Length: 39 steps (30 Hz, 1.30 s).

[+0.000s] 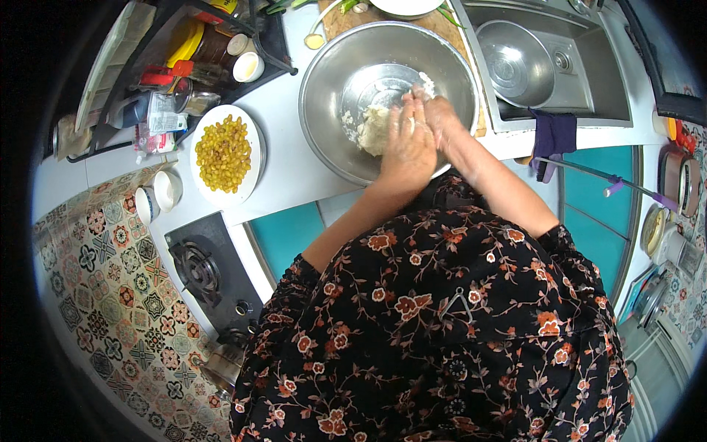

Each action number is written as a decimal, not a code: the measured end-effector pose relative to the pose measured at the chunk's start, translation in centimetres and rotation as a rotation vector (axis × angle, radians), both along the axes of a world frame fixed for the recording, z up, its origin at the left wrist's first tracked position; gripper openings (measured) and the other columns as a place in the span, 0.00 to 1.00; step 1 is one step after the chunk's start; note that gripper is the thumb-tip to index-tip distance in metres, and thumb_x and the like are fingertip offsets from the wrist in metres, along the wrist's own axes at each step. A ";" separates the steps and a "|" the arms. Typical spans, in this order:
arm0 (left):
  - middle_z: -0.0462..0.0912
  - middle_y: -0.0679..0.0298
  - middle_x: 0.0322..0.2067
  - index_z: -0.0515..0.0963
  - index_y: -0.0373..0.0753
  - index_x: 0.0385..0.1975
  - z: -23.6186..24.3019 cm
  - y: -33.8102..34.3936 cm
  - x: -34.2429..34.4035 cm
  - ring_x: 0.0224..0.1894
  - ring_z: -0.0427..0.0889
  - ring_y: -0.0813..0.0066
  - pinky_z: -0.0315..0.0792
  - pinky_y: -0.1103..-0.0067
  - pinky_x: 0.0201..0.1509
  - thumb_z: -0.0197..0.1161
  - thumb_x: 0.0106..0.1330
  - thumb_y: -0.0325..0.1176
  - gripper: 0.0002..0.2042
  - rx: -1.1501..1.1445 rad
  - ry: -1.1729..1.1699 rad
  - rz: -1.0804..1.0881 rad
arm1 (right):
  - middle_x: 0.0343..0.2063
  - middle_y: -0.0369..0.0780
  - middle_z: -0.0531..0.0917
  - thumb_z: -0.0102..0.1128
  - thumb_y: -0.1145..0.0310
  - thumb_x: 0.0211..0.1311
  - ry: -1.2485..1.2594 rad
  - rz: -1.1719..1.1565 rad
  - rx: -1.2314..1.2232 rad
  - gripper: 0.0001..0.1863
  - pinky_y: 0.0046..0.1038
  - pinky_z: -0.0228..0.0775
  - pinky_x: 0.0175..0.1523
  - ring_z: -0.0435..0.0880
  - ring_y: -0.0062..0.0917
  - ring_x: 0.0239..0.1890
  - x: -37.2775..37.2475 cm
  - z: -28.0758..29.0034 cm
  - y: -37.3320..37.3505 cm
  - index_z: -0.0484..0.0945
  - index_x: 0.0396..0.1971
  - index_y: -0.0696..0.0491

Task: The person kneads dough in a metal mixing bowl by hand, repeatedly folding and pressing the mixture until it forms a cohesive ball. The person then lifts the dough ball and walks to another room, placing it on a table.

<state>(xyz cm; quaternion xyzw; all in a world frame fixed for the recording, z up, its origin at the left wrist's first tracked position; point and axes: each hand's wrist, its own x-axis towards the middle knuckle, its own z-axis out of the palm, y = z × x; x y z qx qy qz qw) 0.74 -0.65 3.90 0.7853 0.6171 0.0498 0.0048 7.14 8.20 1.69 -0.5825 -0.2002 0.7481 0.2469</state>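
Observation:
A large steel mixing bowl (324, 96) stands on the counter in front of me. Inside it lies a lump of pale, rough dough (373, 131), with white crumbs around it. Over the bowl's right half, my two hands press against each other beside the dough. My left hand (409, 144) is flat, its fingers stretched out and smeared with dough. Touching it from the right is my right hand (442, 118); its fingers are partly hidden and blurred, with white dough bits near their tips.
Left of the bowl sits a white plate (258, 147) of yellow-green grapes or similar small fruit (224, 155). A rack of jars and packets (188, 81) stands beyond. A cutting board (339, 26) lies behind the bowl; the sink (600, 81) holds a steel basin (514, 62). A stove (199, 269) is lower left.

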 end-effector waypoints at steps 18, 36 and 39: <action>0.62 0.46 0.58 0.66 0.36 0.56 -0.3 1.1 -2.2 0.64 0.52 0.44 0.34 0.47 0.64 0.54 0.57 0.42 0.27 -0.266 0.242 0.036 | 0.37 0.50 0.79 0.59 0.67 0.57 0.098 0.120 0.019 0.20 0.33 0.73 0.36 0.80 0.33 0.37 -1.6 0.6 -1.4 0.72 0.42 0.68; 0.64 0.57 0.59 0.62 0.41 0.59 -2.1 2.0 -5.6 0.65 0.47 0.44 0.32 0.45 0.63 0.46 0.61 0.45 0.26 0.094 -0.110 0.018 | 0.47 0.56 0.73 0.43 0.51 0.62 -0.731 0.995 1.186 0.28 0.40 0.55 0.61 0.65 0.52 0.56 -2.0 4.0 -2.1 0.73 0.45 0.64; 0.62 0.58 0.60 0.62 0.44 0.59 -1.6 1.7 -5.0 0.66 0.44 0.46 0.30 0.46 0.63 0.43 0.63 0.48 0.26 0.021 -0.064 0.006 | 0.54 0.57 0.67 0.44 0.54 0.62 -0.715 1.035 1.169 0.30 0.41 0.52 0.63 0.60 0.53 0.59 -1.3 4.7 -2.7 0.67 0.50 0.68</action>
